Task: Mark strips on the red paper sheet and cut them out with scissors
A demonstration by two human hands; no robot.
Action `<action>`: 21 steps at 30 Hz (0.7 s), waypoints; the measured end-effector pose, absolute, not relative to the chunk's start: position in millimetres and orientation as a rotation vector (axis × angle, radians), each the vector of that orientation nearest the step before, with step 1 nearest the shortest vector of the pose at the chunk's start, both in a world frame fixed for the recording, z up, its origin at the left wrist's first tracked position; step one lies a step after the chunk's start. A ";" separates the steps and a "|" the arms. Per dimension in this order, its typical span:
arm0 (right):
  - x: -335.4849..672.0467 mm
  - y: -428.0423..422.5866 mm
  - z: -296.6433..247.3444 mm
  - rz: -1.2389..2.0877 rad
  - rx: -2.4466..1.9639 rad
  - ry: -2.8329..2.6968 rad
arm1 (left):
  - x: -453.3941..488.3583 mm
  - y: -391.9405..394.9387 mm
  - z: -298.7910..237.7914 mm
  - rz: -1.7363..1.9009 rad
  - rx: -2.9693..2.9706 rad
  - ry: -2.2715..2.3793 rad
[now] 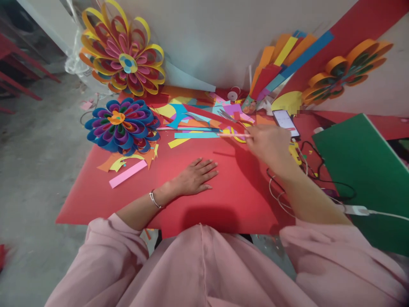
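My left hand (200,175) lies flat on the red tabletop (204,209), palm down, fingers stretched out and holding nothing. Above the table, my right hand (271,143) is closed on one end of a thin pink strip (233,135), which points to the left and casts a narrow shadow below. Just behind the strip are scissors (241,132) with yellow handles, partly hidden by my right hand. A light-blue paper strip (196,135) and a yellow one (179,143) lie left of it. Nearer my left forearm rests a pink paper strip (128,174).
Paper flowers, one blue and purple (123,125) and one yellow (128,64), stand at left. A cup (249,104) of colored strips is at the back. On the right are a phone (286,123), a yellow tool (294,152), cables and a green board (367,162).
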State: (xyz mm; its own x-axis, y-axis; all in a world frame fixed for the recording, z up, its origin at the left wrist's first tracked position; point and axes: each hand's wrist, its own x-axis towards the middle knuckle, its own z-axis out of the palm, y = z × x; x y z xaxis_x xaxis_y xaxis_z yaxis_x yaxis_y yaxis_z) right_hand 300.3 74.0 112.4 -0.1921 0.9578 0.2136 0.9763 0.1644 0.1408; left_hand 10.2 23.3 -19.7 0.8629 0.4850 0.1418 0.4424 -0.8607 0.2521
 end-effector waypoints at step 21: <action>270.0 -80.0 34.2 0.306 -2.090 -2.511 | 7.6 -3.6 16.8 0.286 2.697 1.206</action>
State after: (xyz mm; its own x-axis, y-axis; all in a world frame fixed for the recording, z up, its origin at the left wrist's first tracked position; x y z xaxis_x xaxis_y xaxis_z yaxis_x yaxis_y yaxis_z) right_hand 270.0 -80.0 34.2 -0.1828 0.9570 -0.2252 0.9831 0.1753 -0.0531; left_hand 7.6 -3.6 16.8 0.6540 0.7493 0.1040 0.7160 -0.6575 0.2346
